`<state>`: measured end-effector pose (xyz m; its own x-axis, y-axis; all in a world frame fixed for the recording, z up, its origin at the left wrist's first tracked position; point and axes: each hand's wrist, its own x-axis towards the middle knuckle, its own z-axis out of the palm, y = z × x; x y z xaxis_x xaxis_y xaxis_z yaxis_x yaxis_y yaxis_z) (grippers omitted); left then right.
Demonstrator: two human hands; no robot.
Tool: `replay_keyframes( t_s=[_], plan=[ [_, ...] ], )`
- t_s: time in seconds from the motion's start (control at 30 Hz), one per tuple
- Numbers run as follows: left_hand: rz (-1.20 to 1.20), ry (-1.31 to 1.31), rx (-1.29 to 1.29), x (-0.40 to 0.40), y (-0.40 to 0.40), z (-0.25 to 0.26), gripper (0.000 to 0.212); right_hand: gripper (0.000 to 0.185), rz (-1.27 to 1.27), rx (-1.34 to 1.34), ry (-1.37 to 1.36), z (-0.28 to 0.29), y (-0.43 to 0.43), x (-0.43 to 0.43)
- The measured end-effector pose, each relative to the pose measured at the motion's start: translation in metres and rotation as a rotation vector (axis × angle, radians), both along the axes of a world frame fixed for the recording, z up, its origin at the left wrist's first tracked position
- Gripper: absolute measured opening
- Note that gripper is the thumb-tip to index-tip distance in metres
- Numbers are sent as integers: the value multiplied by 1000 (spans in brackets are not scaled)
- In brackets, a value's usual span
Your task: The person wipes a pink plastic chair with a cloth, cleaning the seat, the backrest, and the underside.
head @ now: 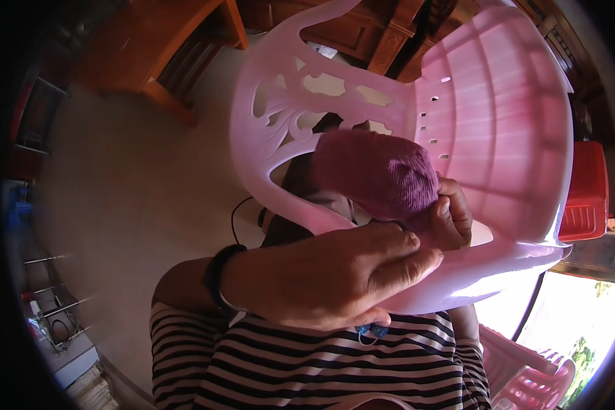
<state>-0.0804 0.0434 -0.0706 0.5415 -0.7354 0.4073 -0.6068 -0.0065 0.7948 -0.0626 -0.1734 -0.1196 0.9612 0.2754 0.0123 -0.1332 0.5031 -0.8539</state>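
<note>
A rounded, purple ribbed-knit piece [410,179] is held up over the seat side of a pink plastic chair. The fingers of my right hand [453,212] pinch its right edge. My left hand [323,277], wearing a black wristband [218,274], reaches across from the left just below the knit, its fingertips close to it. Below the left thumb hangs a light elastic loop with blue glittery beads [371,330]; whether that thumb grips it cannot be told. What lies under the left palm is hidden.
The pink plastic chair [497,118] stands before me, its armrest [241,102] curving around to the left. A wooden table [128,46] is at upper left, a red plastic container [587,189] at right. Another pink chair [538,384] stands lower right; a metal rack [56,307] is at left.
</note>
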Motion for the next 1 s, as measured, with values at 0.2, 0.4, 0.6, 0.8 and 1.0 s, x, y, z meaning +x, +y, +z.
replay_keyframes(
  t_s=[0.2,0.4,0.6,0.8,1.0],
  plan=[
    [-76,247,-222,18,25,-17,63,15,338,499,-139,4,17,5],
    [375,986,-357,9,52,-65,39,15,333,290,-616,-15,18,15],
    [317,739,-51,40,36,-96,24,17,590,347,-469,-7,9,28],
    [737,641,-607,95,68,-59,14,12,593,325,-470,-18,12,20],
    [515,-79,104,163,43,-49,8,10,599,293,-460,-17,11,21]
  ],
)
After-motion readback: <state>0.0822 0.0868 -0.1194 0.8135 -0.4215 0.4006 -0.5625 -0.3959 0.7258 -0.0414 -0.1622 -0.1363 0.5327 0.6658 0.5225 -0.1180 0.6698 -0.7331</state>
